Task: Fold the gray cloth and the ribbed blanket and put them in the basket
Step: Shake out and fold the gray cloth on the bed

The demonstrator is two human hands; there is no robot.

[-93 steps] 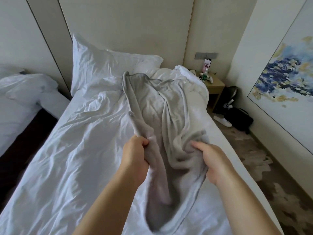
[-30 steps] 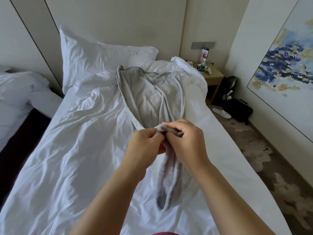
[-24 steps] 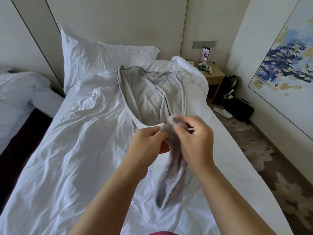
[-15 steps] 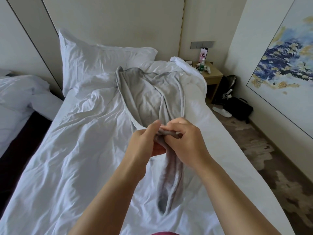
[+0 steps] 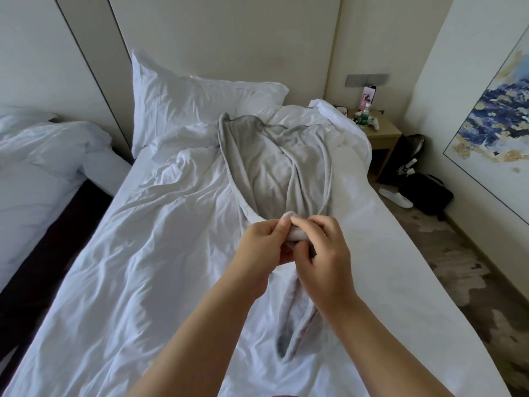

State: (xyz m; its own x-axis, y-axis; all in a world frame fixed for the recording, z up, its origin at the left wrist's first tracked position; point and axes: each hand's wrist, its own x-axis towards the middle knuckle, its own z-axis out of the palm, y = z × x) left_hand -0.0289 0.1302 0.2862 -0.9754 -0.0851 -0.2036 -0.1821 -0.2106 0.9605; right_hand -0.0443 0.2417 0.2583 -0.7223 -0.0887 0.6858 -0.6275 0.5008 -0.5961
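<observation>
Step in hand: by my judgement, matching two edges of the gray cloth (image 5: 272, 167) for a first fold.
Grip: both clamped on one bunched bit of cloth. The left hand (image 5: 263, 245) pinches it with its thumb, and the right hand (image 5: 323, 253) curls its fingers round it, touching the left.
Cloth: on the bed (image 5: 143, 282), right of the middle. It runs from beside the pillow (image 5: 186, 101) at the head end to the hands, and a loose loop hangs below them.
Doing it well: find true corners, draw the hands apart until the hem is taut, then lay it flat on the bed before folding.
In the way: rumpled white bedding under the cloth may drag along with it.
Not in view: the basket. I cannot pick out a ribbed blanket.
Around: a nightstand (image 5: 383, 136) off the bed's right head corner, a black bag (image 5: 423, 193) on the floor, and a second bed (image 5: 43, 167) off the left edge.
</observation>
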